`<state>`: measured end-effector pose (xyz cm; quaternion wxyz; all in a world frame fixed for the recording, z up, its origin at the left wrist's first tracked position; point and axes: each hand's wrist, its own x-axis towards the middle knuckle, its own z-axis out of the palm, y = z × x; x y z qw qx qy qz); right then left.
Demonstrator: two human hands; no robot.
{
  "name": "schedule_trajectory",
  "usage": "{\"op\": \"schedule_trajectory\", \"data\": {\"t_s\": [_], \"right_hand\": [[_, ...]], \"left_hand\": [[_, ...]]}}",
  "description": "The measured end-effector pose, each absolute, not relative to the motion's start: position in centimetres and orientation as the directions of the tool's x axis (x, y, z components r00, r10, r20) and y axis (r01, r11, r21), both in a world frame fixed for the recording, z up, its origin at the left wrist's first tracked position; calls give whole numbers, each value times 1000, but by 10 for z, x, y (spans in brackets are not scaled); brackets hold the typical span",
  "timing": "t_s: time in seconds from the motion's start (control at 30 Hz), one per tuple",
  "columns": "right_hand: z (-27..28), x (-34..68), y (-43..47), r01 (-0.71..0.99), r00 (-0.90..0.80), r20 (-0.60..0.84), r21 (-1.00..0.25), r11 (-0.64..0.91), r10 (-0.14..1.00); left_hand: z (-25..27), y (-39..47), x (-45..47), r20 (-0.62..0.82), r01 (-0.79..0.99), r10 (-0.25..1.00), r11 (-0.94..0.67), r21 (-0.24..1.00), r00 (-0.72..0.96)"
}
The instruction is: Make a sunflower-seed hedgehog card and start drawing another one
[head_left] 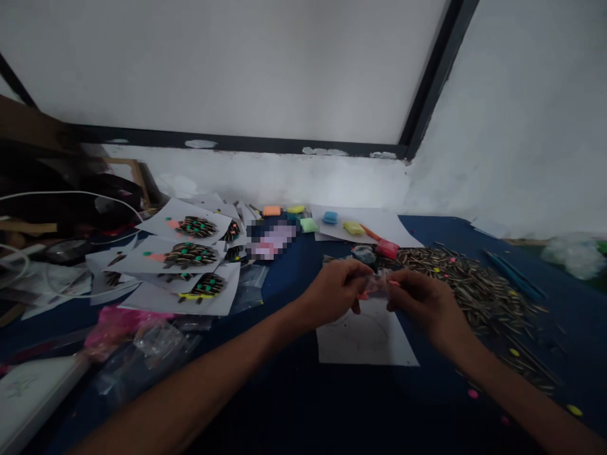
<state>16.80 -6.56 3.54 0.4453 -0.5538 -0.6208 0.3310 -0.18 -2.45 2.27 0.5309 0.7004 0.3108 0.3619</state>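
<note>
Both hands pinch a small clear plastic packet (378,284) with orange-pink stuff, perhaps modelling clay, showing in it. My left hand (334,287) is closed on its left side, and my right hand (429,306) grips the right side with thumb and fingers. Beneath them lies a white sheet (365,344) with a faint curved outline drawn on it. Just beyond the fingers are a red packet (387,248) and a dark grey packet (364,254). A heap of striped sunflower seeds (474,287) spreads to the right of my right hand.
At left, overlapping sheets (156,218) carry seed-covered animal figures (190,256) with green dots. Blue (330,217), yellow (353,227) and light green packets (308,225) lie along the back. Blue tweezers (516,275) rest on the seeds. Crumpled plastic bags (159,341) and a white cable (95,193) lie left.
</note>
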Motion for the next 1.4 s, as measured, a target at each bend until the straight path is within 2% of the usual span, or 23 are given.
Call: {"op": "schedule_trajectory", "data": {"t_s": [0.1,0.27,0.43,0.5,0.67,0.8,0.87,0.93,1.0,1.07,1.13,1.27,1.4], "right_hand": [[37,171,-64,271,-22,156,-950,156,988],[40,177,-63,142,80,94,-986,82,992],[41,177,-66,144,-11,100,-984,101,995],[42,176,-67,175,-40,109,-978,114,993],[48,172,-67,370,-48,61,-926,74,997],[48,171,-65,402,-66,89,-909,109,994],[44,171,-65,391,-59,122,-910,135,991],[39,172,-65,374,-50,165,-911,172,985],[33,173,-63,376,-53,211,-901,215,976],[27,175,-61,379,-52,253,-890,254,966],[23,177,-58,342,-26,280,-900,272,960],[21,176,-56,201,-58,209,-955,217,976],[28,173,-60,178,-109,108,-976,126,988]], "left_hand": [[26,-22,-5,160,39,836,-212,977,525],[22,-9,-13,146,61,918,-180,982,368],[9,4,-18,226,245,945,-283,927,237],[5,6,-20,258,309,938,-323,895,233],[0,6,-23,355,426,892,-446,787,278],[2,1,-22,416,509,871,-490,708,260],[7,-4,-20,505,554,838,-526,645,206],[15,-11,-17,558,487,796,-593,641,235],[23,-18,-14,454,309,803,-576,756,387],[28,-22,-11,316,96,744,-452,887,589],[29,-23,-10,233,-15,662,-318,948,712],[28,-22,-12,165,-74,614,-172,982,772],[32,-23,-14,128,-100,613,-80,992,779]]}}
